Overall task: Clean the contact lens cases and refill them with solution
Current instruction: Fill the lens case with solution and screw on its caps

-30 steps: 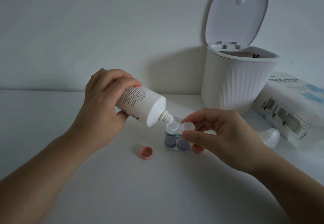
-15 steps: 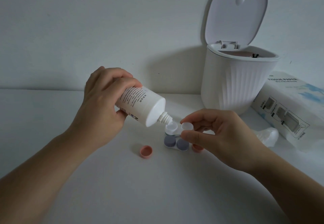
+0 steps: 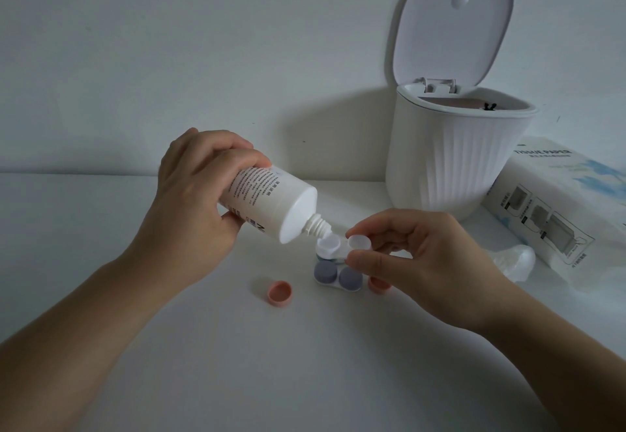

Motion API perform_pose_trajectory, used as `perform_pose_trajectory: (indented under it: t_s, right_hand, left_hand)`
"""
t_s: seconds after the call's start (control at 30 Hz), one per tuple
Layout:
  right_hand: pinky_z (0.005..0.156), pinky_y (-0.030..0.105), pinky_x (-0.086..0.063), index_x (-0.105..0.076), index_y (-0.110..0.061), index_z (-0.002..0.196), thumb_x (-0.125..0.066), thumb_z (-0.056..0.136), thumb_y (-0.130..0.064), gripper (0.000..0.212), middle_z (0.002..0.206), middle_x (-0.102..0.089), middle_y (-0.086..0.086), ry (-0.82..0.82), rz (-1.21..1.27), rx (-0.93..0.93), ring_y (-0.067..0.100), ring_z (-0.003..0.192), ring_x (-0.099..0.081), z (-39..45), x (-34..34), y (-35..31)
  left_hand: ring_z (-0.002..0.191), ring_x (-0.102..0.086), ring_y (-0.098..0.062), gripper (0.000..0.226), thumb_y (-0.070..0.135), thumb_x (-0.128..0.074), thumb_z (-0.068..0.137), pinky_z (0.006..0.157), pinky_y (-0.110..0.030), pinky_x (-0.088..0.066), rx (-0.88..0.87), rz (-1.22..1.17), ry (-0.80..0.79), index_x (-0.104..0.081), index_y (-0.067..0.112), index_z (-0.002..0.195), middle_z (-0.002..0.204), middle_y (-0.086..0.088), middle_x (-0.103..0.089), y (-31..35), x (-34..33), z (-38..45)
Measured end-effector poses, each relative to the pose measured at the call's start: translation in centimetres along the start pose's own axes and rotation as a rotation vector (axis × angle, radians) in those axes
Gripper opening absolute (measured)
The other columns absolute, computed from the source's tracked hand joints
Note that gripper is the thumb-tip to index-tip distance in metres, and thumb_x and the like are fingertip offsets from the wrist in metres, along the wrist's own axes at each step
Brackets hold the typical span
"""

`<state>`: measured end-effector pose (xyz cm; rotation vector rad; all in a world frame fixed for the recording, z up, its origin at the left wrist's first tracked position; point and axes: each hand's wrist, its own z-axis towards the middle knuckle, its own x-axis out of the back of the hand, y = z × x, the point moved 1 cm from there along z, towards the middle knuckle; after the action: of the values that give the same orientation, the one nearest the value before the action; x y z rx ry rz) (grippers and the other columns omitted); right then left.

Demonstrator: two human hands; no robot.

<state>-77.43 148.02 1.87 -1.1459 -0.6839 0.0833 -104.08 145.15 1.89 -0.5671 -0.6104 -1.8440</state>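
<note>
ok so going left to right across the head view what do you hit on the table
Left hand → solution bottle → loose pink cap → open case held by the right hand → white bin → tissue paper pack.

We see both bare forearms reach in from the near edge toward the open case (image 3: 342, 248). The left hand (image 3: 189, 201) is curled round a tilted bottle (image 3: 271, 204), left of the case, thumb underneath. The right hand (image 3: 416, 255) pinches the right end of the case between thumb and forefinger, its other fingers loosely bent.
</note>
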Motion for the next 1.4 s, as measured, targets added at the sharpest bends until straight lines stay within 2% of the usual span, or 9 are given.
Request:
perform_pose_trajectory:
  t_s: [0.3,0.4,0.47,0.53,0.67,0.9,1.1,1.23,1.4]
  right_hand:
    - [0.06,0.02,-0.056,-0.076,-0.025,0.089,-0.079,0.084,-0.021,0.007,0.072,-0.075,-0.005,-0.007,0.021,0.0,0.008,0.057,-0.066,0.03,-0.01,0.01]
    - [0.06,0.023,-0.057,-0.076,-0.025,0.089,-0.079,0.084,-0.021,0.007,0.072,-0.075,-0.005,-0.003,0.019,0.0,0.011,0.057,-0.066,0.03,-0.02,0.08]
    - [0.061,0.025,-0.057,-0.076,-0.025,0.089,-0.079,0.084,-0.022,0.007,0.072,-0.075,-0.004,0.001,0.016,-0.001,0.015,0.057,-0.067,0.04,-0.01,0.11]
    - [0.059,0.021,-0.056,-0.076,-0.023,0.089,-0.079,0.084,-0.02,0.007,0.072,-0.075,-0.003,0.002,0.02,0.0,0.011,0.056,-0.066,0.07,-0.02,0.15]
    - [0.059,0.023,-0.057,-0.076,-0.022,0.089,-0.08,0.084,-0.019,0.007,0.072,-0.075,-0.002,0.002,0.033,-0.01,0.011,0.056,-0.066,0.11,-0.02,0.27]
    - [0.062,0.034,-0.059,-0.076,-0.022,0.09,-0.079,0.083,-0.022,0.007,0.075,-0.075,0.001,0.024,0.04,-0.008,0.031,0.059,-0.068,0.09,0.11,0.33]
    - [0.06,0.033,-0.059,-0.077,-0.02,0.092,-0.08,0.083,-0.021,0.01,0.076,-0.076,0.002,0.024,0.064,-0.017,0.031,0.057,-0.066,0.21,0.06,0.38]
    - [0.061,0.037,-0.059,-0.077,-0.02,0.093,-0.079,0.084,-0.02,0.01,0.077,-0.076,0.003,0.017,0.055,-0.018,0.036,0.062,-0.067,0.18,0.03,0.35]
    - [0.06,0.037,-0.059,-0.077,-0.018,0.092,-0.079,0.084,-0.019,0.009,0.076,-0.076,0.004,0.024,0.062,-0.016,0.033,0.058,-0.066,0.15,0.0,0.38]
  left_hand:
    - [0.109,-0.053,-0.038,0.057,-0.012,-0.086,0.059,0.106,-0.039,-0.033,-0.045,0.003,0.007,-0.07,0.005,0.111,0.119,-0.012,-0.06,0.07,0.07,0.15]
    - [0.11,-0.052,-0.038,0.056,-0.012,-0.086,0.059,0.105,-0.047,-0.037,-0.046,0.001,0.003,-0.07,0.005,0.11,0.118,-0.013,-0.06,0.18,0.01,0.1]
    - [0.111,-0.052,-0.038,0.056,-0.011,-0.086,0.059,0.105,-0.045,-0.036,-0.044,0.002,0.005,-0.07,0.005,0.11,0.118,-0.013,-0.06,0.18,-0.03,0.06]
    - [0.11,-0.052,-0.037,0.056,-0.011,-0.086,0.059,0.105,-0.043,-0.035,-0.043,0.002,0.005,-0.07,0.005,0.11,0.118,-0.013,-0.06,0.16,-0.04,0.05]
    - [0.111,-0.051,-0.038,0.057,-0.011,-0.086,0.059,0.106,-0.05,-0.038,-0.035,-0.003,0.001,-0.07,0.006,0.111,0.119,-0.013,-0.06,0.11,-0.09,0.04]
    - [0.113,-0.047,-0.029,0.059,-0.009,-0.087,0.06,0.107,-0.029,-0.03,-0.017,-0.02,0.01,-0.069,0.006,0.114,0.12,-0.012,-0.06,-0.01,-0.11,-0.01]
    - [0.113,-0.047,-0.028,0.057,-0.009,-0.086,0.061,0.102,-0.038,-0.037,-0.018,-0.025,0.015,-0.07,0.005,0.114,0.12,-0.013,-0.06,0.06,-0.03,0.02]
    - [0.112,-0.049,-0.032,0.054,-0.008,-0.086,0.062,0.102,-0.038,-0.037,-0.029,-0.021,0.026,-0.07,0.004,0.112,0.12,-0.014,-0.061,0.09,0.04,0.05]
    - [0.11,-0.053,-0.038,0.054,-0.009,-0.087,0.061,0.102,-0.047,-0.04,-0.031,-0.004,0.033,-0.071,0.005,0.111,0.12,-0.014,-0.061,0.14,0.05,0.12]
